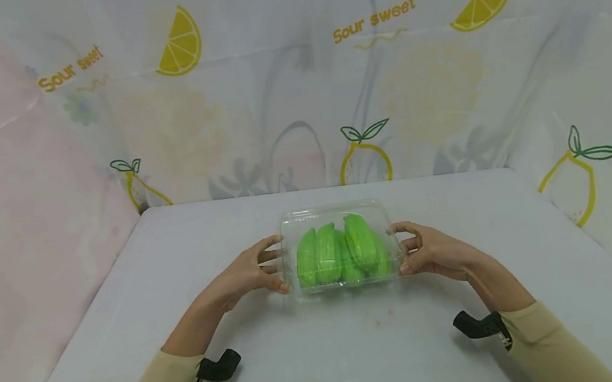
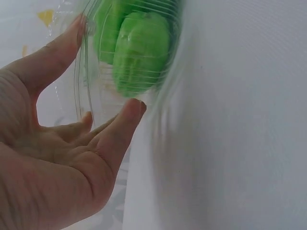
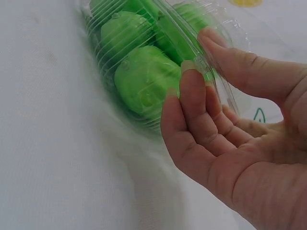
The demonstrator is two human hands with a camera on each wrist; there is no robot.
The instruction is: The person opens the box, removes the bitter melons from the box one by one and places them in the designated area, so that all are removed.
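Note:
A clear plastic clamshell box (image 1: pixel 337 210) stands on the table, its lid down over several bright green, elongated, ribbed fruit-like pieces (image 1: pixel 327 254). At its left end my left hand (image 1: pixel 249 271) grips the box, thumb and fingers spread around the rim and side. My right hand (image 1: pixel 432 250) holds the opposite end in a similar way. In the left wrist view, the left thumb and fingers of my hand (image 2: pixel 67 134) reach the box's ribbed wall (image 2: pixel 103 81). From the right wrist, the fingers of my hand (image 3: pixel 225 120) lie against the rim and wall, partly covering the green pieces (image 3: pixel 146 79).
The white table (image 1: pixel 357 358) runs back to a cloth backdrop (image 1: pixel 291 77) printed with lemons and words. More cloth hangs at the left and right sides. A black wrist mount (image 1: pixel 219 366) sticks out from the left sleeve, another mount (image 1: pixel 477 324) from the right.

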